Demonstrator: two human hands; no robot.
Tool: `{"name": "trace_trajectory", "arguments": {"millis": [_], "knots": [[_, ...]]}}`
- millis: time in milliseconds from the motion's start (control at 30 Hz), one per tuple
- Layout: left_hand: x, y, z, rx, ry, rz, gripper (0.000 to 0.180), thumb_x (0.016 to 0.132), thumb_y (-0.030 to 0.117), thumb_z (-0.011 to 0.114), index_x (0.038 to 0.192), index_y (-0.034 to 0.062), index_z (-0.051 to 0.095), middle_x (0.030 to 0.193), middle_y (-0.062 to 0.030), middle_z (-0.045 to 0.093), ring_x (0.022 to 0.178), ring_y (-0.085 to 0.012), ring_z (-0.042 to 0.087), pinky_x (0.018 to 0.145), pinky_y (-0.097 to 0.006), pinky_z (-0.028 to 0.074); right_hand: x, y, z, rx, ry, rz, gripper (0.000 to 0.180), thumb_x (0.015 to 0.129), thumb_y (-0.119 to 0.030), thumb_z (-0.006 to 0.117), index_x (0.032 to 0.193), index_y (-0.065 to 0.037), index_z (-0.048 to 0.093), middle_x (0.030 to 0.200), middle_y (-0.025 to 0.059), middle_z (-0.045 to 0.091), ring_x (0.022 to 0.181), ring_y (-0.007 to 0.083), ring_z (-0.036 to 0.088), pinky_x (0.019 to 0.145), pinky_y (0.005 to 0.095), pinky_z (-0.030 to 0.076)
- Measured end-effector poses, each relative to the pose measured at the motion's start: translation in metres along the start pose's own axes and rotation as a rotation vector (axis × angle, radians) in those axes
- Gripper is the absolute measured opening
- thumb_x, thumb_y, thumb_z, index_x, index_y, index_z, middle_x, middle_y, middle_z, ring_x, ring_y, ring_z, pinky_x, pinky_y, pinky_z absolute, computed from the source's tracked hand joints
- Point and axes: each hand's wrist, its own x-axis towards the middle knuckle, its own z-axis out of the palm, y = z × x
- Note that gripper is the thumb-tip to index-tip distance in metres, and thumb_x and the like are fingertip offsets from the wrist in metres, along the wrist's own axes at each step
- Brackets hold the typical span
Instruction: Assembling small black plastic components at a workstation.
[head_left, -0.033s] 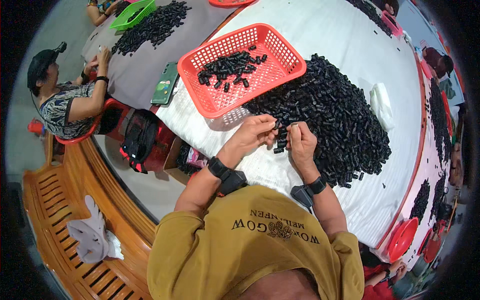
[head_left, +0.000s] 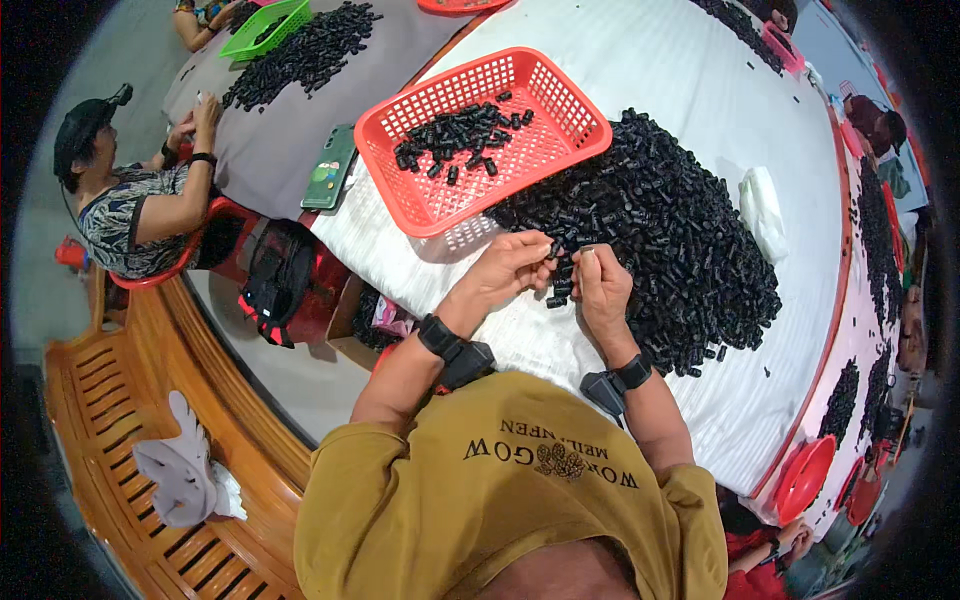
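- One small black piece (head_left: 556, 253) is seen at the left fingertips, over the near left edge of a heap of black cylindrical pieces (head_left: 680, 240).
- Left hand (head_left: 512, 265): the piece appears to be pinched between thumb and forefinger; the other fingers are curled under.
- Right hand (head_left: 604, 288): held just beside the left, with a narrow gap between; the fingers are curled and the thumb is pressed to the forefinger. Whether anything is gripped there cannot be told.
- A few loose pieces (head_left: 560, 293) are seen on the white cloth (head_left: 530, 335) between the hands.
- A red perforated basket (head_left: 560, 100) is set beyond the left hand, beside the heap; a scattering of black pieces is held on its floor, mostly toward the left.
- A green phone (head_left: 328, 172) is laid left of the basket; a white bundle (head_left: 764, 212) is placed right of the heap.
- Dark straps with boxy devices are worn on both wrists.
- At left, a co-worker (head_left: 150, 215) is seated at a grey-covered table, where a green basket (head_left: 250, 45) and another dark heap (head_left: 310, 58) are found.
- A pale glove-like cloth (head_left: 180, 485) is draped on a slatted wooden bench (head_left: 95, 365).
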Motion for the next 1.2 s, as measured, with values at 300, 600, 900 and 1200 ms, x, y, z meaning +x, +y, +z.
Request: {"name": "trace_trajectory", "arguments": {"millis": [300,600,900,1200], "knots": [[0.006,-0.015,-0.007,-0.069,-0.129,0.02,0.013,0.09,0.016,0.056,0.093,0.0031,0.057,0.072,-0.0023,0.059,0.06,-0.009,0.057,0.056,-0.023,0.049,0.004,-0.013,0.003,-0.314,-0.089,-0.129,0.017,0.082,-0.015,0.065,0.081,-0.001,0.056,0.068,0.009,0.06,0.059,0.0126,0.057,0.053,0.0277,0.045],[0.007,-0.015,-0.01,-0.056,-0.157,0.032,0.013,0.089,0.015,0.057,0.091,0.0026,0.058,0.073,-0.0033,0.06,0.06,-0.0081,0.058,0.054,-0.022,0.048,0.004,-0.015,0.003,-0.339,-0.061,-0.111,0.021,0.081,-0.016,0.067,0.076,-0.001,0.054,0.065,0.0074,0.058,0.056,0.0103,0.052,0.051,0.0263,0.043],[0.005,-0.012,-0.009,-0.123,-0.138,-0.003,0.017,0.089,0.016,0.059,0.095,0.0012,0.059,0.076,-0.0035,0.06,0.062,-0.0077,0.057,0.054,-0.021,0.047,0.003,0.0,0.001,-0.234,0.027,-0.017,0.02,0.086,-0.017,0.061,0.077,-0.001,0.053,0.061,0.0045,0.053,0.054,0.0086,0.047,0.049,0.026,0.039],[0.006,-0.012,-0.01,-0.141,-0.103,0.008,0.014,0.089,0.015,0.057,0.093,0.0022,0.058,0.078,-0.0047,0.062,0.061,-0.008,0.057,0.054,-0.022,0.047,0.006,-0.007,0.001,-0.474,-0.051,-0.176,0.018,0.088,-0.014,0.055,0.076,-0.002,0.054,0.058,0.0113,0.048,0.049,0.0204,0.049,0.047,0.0317,0.039]]}}
